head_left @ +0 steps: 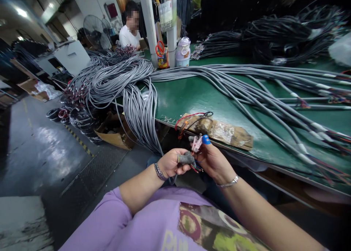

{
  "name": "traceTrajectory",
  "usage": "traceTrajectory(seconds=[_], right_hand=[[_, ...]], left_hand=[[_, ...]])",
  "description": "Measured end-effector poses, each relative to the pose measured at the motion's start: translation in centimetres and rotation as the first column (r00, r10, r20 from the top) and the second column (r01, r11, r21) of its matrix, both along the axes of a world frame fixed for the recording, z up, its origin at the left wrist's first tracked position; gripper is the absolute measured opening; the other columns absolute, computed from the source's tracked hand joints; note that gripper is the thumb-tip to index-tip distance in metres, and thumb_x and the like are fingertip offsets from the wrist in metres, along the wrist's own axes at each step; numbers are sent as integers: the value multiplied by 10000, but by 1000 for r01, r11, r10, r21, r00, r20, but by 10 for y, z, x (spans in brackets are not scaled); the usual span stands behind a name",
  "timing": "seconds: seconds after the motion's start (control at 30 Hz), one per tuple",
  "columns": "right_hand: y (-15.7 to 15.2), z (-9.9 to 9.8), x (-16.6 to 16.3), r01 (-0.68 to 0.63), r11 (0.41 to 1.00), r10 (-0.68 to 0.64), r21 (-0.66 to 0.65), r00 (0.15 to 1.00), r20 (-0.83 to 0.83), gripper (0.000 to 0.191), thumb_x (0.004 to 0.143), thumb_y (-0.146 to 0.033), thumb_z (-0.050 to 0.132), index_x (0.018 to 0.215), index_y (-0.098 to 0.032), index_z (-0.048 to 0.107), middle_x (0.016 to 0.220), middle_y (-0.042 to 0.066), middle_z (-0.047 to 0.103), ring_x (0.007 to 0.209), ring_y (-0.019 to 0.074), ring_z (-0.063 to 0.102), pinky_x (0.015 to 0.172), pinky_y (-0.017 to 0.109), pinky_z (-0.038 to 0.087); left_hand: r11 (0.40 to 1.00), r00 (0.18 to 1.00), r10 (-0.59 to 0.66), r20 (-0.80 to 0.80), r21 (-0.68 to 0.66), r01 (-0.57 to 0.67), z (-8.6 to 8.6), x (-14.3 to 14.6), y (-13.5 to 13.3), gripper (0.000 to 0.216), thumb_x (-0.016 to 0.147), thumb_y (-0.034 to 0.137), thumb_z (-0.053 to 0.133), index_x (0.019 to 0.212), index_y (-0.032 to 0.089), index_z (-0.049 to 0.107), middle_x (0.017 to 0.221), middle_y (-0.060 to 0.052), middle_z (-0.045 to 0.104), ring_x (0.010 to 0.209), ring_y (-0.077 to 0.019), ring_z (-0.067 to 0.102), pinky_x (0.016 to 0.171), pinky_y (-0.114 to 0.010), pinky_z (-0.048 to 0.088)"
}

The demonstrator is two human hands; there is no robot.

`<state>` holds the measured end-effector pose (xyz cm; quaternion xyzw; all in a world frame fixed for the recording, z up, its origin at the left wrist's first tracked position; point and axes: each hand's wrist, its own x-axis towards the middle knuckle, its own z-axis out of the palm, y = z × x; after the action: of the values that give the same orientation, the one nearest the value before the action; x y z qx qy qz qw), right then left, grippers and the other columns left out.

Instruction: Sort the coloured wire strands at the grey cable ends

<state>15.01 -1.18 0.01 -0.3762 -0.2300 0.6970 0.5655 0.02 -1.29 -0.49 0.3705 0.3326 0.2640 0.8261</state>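
Note:
My left hand (174,161), with grey coverings on its fingers, is closed around the end of a grey cable. Several thin coloured wires (196,167) fan out of it between my two hands, red, green and dark ones among them. My right hand (215,159), its thumb tip wrapped in blue, pinches a small pale pink and white piece (196,144) just above the wires. What kind of piece it is does not show clearly. Right behind my hands, a worn wooden block wrapped in tape (222,132) lies on the table edge, with red and black leads (192,116) at its left end.
Bundled grey cables (123,75) cover the left of the green table (175,97) and hang over its edge. More cables (268,108) run to the right. Behind stand a purple-lidded cup (183,51) and orange-handled scissors (159,49). A person (130,33) sits at the back. Below is a cardboard box (115,134).

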Motion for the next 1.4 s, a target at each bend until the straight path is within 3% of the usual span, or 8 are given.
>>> traceTrajectory(seconds=[0.23, 0.43, 0.5, 0.67, 0.93, 1.1, 1.27, 1.4], right_hand=[[-9, 4, 7, -195, 980, 192, -43, 978, -76, 537, 711, -724, 605, 808, -205, 707, 751, 49, 667, 591, 148, 563, 562, 276, 484], [-8, 8, 5, -139, 990, 139, -2, 990, -7, 297, 713, -489, 744, 771, -201, 699, 697, 8, 623, 605, 123, 536, 598, 258, 486], [-8, 6, 4, -108, 994, 107, 25, 994, 37, 330, 741, -521, 707, 746, -192, 690, 673, 14, 609, 597, 127, 520, 595, 268, 476], [-7, -1, 1, -26, 998, 15, 61, 985, 174, 483, 739, -678, 622, 723, -199, 687, 670, 39, 628, 612, 156, 539, 594, 288, 466], [0, 1, 0, -99, 993, 96, -61, 994, -45, 414, 686, -601, 729, 803, -208, 671, 722, 39, 668, 566, 169, 574, 570, 317, 499], [-2, 2, -2, -90, 993, 84, -74, 993, -88, 396, 688, -597, 731, 803, -222, 670, 721, 27, 662, 594, 162, 579, 594, 298, 505], [-3, 2, 0, -106, 992, 101, -65, 993, -65, 503, 725, -718, 594, 779, -224, 670, 757, 48, 673, 589, 159, 573, 577, 294, 497], [-3, 3, 3, -123, 990, 118, -71, 991, -61, 395, 760, -623, 628, 807, -234, 677, 793, 40, 691, 609, 157, 584, 609, 299, 501]], left_hand=[[989, 993, 84, -85, 125, -73, 16, 1, -23, 447, 604, 509, 787, 619, 157, 513, 449, 17, 553, 269, -67, 415, 268, -182, 227], [945, 951, 290, -107, 193, -266, 22, 10, -39, 492, 605, 578, 760, 638, 157, 508, 474, 29, 557, 282, -57, 420, 286, -177, 234], [937, 942, 322, -100, 176, -301, 22, 12, -38, 499, 599, 586, 757, 645, 159, 503, 471, 33, 551, 279, -55, 409, 287, -179, 225], [941, 942, 322, -91, 140, -308, 24, 16, -34, 505, 576, 592, 761, 651, 160, 509, 466, 38, 540, 276, -55, 397, 284, -184, 207], [945, 940, 317, -122, 128, -302, 20, 20, -32, 510, 557, 595, 754, 650, 171, 486, 473, 39, 538, 289, -47, 396, 299, -176, 194], [946, 942, 311, -128, 138, -294, 17, 19, -33, 491, 571, 575, 757, 636, 168, 490, 472, 35, 547, 283, -52, 407, 291, -176, 201], [940, 937, 327, -123, 147, -309, 17, 15, -38, 491, 590, 582, 747, 647, 168, 489, 475, 38, 547, 283, -50, 406, 295, -177, 215], [930, 927, 353, -126, 160, -332, 18, 13, -45, 492, 603, 592, 737, 655, 171, 488, 475, 42, 549, 282, -49, 402, 294, -178, 223]])
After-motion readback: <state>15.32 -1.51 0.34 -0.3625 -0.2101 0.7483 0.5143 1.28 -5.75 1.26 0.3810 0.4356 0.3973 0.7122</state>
